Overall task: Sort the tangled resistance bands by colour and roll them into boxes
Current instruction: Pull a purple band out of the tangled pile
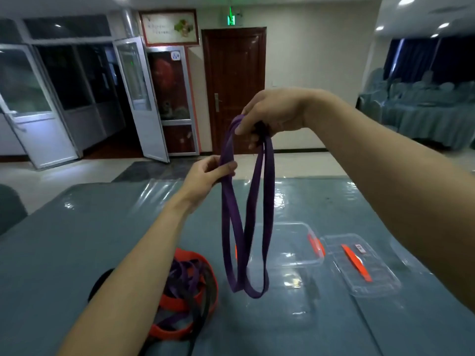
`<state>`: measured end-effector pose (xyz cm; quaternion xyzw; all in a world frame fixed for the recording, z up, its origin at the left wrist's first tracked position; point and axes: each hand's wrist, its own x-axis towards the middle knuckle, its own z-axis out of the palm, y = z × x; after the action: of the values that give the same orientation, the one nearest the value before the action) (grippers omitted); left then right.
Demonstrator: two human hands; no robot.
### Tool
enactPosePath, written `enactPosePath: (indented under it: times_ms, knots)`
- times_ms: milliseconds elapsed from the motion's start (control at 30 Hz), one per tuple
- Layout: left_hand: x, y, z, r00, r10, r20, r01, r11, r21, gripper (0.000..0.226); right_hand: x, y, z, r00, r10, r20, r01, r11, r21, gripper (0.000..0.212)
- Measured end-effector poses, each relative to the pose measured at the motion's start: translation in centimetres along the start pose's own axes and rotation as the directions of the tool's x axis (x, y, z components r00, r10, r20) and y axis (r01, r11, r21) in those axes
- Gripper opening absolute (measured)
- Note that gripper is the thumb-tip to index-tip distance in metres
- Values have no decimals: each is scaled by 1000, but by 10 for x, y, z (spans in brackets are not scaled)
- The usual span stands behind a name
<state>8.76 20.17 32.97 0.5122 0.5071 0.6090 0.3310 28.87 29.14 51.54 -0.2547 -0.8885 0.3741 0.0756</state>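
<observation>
A purple band (246, 227) is pinched aloft by right hand (272, 116) and left hand (208, 176) (sorting done here); rolling into the clear box (288, 242) is called for next.

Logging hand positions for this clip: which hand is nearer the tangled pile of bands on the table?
Left. The left hand pinches the purple band above the tangled pile; the right hand holds the band's top, higher and farther right.

Brown wood door (234, 88) ctr, green exit sign (232, 19) above; glass doors (138, 98) L; draped chairs (421, 104) R; ceiling spots (407, 0) lit.
</observation>
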Motion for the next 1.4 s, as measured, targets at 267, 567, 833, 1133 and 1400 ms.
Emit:
enactPosePath:
  times_ms: [267, 567, 833, 1133, 1400]
  knots:
    - [-17, -67, 102, 829, -239, 506, 179, 970, 165, 65, -50, 42, -5, 920, 144, -365, 47, 884, 466, 33]
    - [-9, -91, 187, 887, -308, 344, 350, 934, -68, 34, -140, 228, -42, 641, 447, -624, 139, 732, 667, 17]
    - [11, -156, 336, 838, -544, -23, 452, 719, -527, 43, -249, 456, 153, 738, 648, -191, -271, 543, 795, 29]
    - [33, -235, 449, 797, -591, -129, 422, 696, -581, 24, -269, 533, 198, 716, 570, -402, -285, 766, 577, 26]
    - [-56, -356, 434, 744, -656, -126, 507, 431, 746, 79, -241, 601, 252, 743, 572, -346, -593, 803, 55, 64]
